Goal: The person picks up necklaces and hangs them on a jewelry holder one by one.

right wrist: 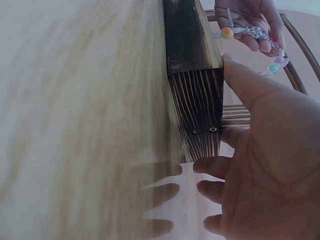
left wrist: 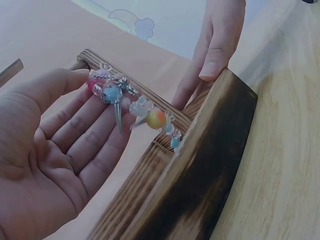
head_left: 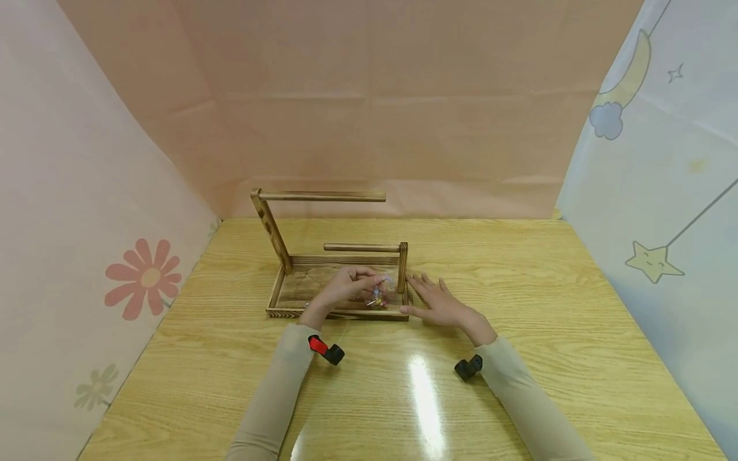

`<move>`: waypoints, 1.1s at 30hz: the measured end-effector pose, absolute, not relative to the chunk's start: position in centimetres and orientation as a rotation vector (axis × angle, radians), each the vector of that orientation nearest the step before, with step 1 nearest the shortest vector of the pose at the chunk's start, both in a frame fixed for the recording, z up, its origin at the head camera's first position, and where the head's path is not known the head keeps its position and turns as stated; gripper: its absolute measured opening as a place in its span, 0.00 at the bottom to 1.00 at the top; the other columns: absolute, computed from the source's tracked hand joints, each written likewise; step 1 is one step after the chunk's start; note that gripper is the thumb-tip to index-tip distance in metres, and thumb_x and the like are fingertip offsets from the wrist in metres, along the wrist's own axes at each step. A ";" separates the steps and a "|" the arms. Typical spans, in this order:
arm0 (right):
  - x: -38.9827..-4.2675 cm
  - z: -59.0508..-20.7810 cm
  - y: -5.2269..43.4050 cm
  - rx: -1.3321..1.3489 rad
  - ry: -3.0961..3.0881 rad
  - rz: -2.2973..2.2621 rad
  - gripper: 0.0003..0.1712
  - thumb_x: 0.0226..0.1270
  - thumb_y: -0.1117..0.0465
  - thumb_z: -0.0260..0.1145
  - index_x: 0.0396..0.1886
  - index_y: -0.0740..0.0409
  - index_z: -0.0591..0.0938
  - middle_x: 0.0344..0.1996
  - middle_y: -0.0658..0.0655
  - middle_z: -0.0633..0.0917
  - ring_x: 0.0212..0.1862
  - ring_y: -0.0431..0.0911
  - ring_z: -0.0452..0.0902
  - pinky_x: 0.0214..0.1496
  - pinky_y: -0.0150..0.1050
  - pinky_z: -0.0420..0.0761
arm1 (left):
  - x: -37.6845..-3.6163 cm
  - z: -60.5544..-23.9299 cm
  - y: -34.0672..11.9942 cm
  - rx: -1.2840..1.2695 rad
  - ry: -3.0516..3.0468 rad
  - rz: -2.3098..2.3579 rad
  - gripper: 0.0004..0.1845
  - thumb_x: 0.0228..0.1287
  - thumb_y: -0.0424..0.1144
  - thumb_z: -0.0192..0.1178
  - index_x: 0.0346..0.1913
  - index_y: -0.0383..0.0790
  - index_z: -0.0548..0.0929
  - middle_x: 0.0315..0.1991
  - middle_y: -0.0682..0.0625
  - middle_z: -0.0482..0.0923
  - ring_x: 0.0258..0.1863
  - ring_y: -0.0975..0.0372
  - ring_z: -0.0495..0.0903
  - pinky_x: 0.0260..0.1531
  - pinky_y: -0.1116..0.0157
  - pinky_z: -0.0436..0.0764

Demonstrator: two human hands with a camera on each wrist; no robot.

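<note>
My left hand [head_left: 346, 287] is over the wooden tray stand [head_left: 337, 315]. Between thumb and fingers it pinches a beaded bracelet [left wrist: 155, 119] with pastel beads, an orange-yellow bead and silvery spike charms. The strand hangs from the fingertips near the tray's right end, beside the short post [head_left: 403, 269]. My right hand [head_left: 442, 307] rests at that end from outside, fingers straight and spread. Its thumb touches the front corner of the rim, as the right wrist view also shows. Whether the bracelet is closed into a loop cannot be made out.
A tall post [head_left: 271, 230] rises at the tray's left end and carries a long upper bar [head_left: 323, 196]. A shorter lower bar [head_left: 360, 248] juts left from the right post. The stand sits on a wood-grain table [head_left: 519, 288] before an orange-pink backdrop [head_left: 369, 115].
</note>
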State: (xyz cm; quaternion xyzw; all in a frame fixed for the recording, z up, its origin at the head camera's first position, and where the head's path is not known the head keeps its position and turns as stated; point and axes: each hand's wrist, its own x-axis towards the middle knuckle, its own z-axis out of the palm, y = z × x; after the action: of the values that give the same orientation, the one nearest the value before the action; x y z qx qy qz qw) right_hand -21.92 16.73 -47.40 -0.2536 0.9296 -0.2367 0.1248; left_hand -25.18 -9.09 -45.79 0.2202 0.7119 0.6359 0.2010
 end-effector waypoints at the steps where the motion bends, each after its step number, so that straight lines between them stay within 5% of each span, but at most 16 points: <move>1: -21.9 -47.4 16.7 -0.739 2.709 -0.693 0.48 0.65 0.34 0.50 0.74 0.50 0.42 0.72 0.61 0.50 0.73 0.57 0.37 0.69 0.62 0.31 | -25.2 -45.7 -9.1 0.620 1.980 1.782 0.17 0.65 0.44 0.58 0.45 0.31 0.81 0.34 0.50 0.85 0.33 0.60 0.84 0.41 0.49 0.81; 14: -21.9 -47.6 16.8 -0.733 2.700 -0.708 0.48 0.65 0.33 0.50 0.74 0.47 0.42 0.72 0.61 0.49 0.73 0.57 0.36 0.69 0.62 0.30 | -25.1 -45.0 -9.1 0.726 1.988 1.771 0.14 0.68 0.37 0.54 0.48 0.30 0.80 0.39 0.44 0.84 0.39 0.60 0.83 0.49 0.49 0.78; 22: -22.0 -47.6 16.7 -0.717 2.702 -0.716 0.48 0.65 0.33 0.50 0.74 0.49 0.43 0.73 0.61 0.47 0.73 0.57 0.35 0.69 0.62 0.29 | -25.0 -44.9 -9.5 0.802 2.000 1.769 0.16 0.67 0.44 0.55 0.47 0.34 0.80 0.41 0.45 0.84 0.45 0.56 0.82 0.50 0.58 0.78; 33: -22.0 -47.4 16.6 -0.739 2.736 -0.686 0.48 0.64 0.34 0.51 0.74 0.51 0.44 0.73 0.62 0.45 0.73 0.58 0.36 0.69 0.63 0.33 | -24.7 -44.0 -9.7 0.851 1.971 1.814 0.13 0.69 0.36 0.52 0.46 0.28 0.79 0.42 0.39 0.83 0.46 0.51 0.81 0.53 0.55 0.76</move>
State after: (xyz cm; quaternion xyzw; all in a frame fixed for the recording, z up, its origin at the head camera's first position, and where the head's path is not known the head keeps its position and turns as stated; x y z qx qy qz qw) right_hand -21.97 16.63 -47.39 -0.2518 0.9323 -0.2337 0.1129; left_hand -24.69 -9.73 -43.98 0.2987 0.6918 0.6365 0.1648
